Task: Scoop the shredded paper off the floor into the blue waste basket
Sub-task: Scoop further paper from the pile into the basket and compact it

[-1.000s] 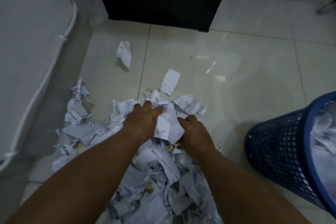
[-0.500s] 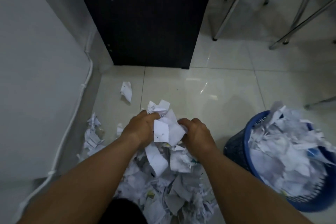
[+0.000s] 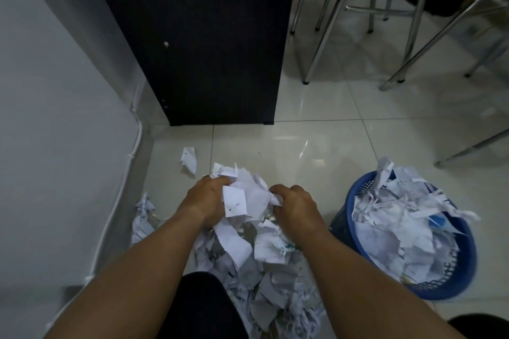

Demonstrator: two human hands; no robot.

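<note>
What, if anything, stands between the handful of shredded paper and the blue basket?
Nothing visible does. The left hand and right hand grip the shredded paper, and only bare floor lies between it and the blue waste basket on the right. The basket is already heaped above its rim.

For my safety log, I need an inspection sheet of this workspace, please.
Surface: glossy pale floor tiles.
Job's things: shredded paper pile on the floor; blue waste basket to its right, heaped with paper.
Clutter: stray scrap near the black cabinet; more scraps by the wall.
Hands: left hand and right hand both grip one bunch of paper atop the pile.
Cables: white cable along the wall's foot.
Surroundings: black cabinet, chrome chair legs, grey wall.
</note>
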